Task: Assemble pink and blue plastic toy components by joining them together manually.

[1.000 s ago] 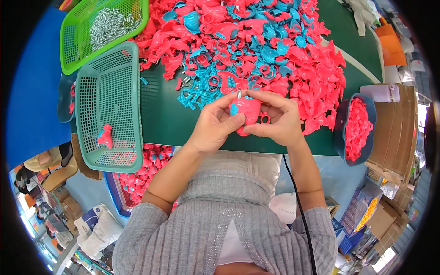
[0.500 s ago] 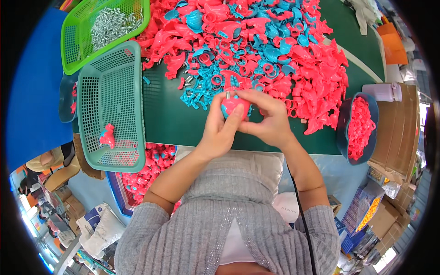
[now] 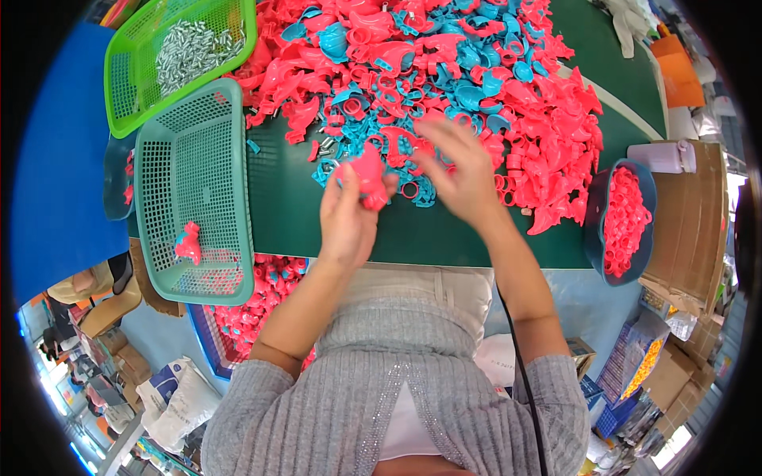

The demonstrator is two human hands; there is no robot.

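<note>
My left hand (image 3: pixel 347 222) grips a glossy pink plastic toy part (image 3: pixel 367 176) above the green table, with the thumb on its near left side and fingers beneath. To its right, my right hand (image 3: pixel 470 181) is off the part, its fingers stretched out and blurred over the near edge of a heap of pink and blue plastic pieces (image 3: pixel 429 55). I see nothing between them. Small blue pieces (image 3: pixel 423 194) and pink rings lie between my hands, with a few metal pins among the blue pieces.
At my left are a teal basket (image 3: pixel 149 198) with a pink toy piece (image 3: pixel 188 243), and a green basket (image 3: pixel 119 87) of metal pins. A crate (image 3: pixel 208 349) of pink-and-blue pieces sits below the table edge. A dark blue bin (image 3: pixel 594 230) of pink rings stands at right.
My hands, earlier together around a pink-and-blue piece, have come apart. The left moved left with the pink part; the right let go and moved away toward the heap.
</note>
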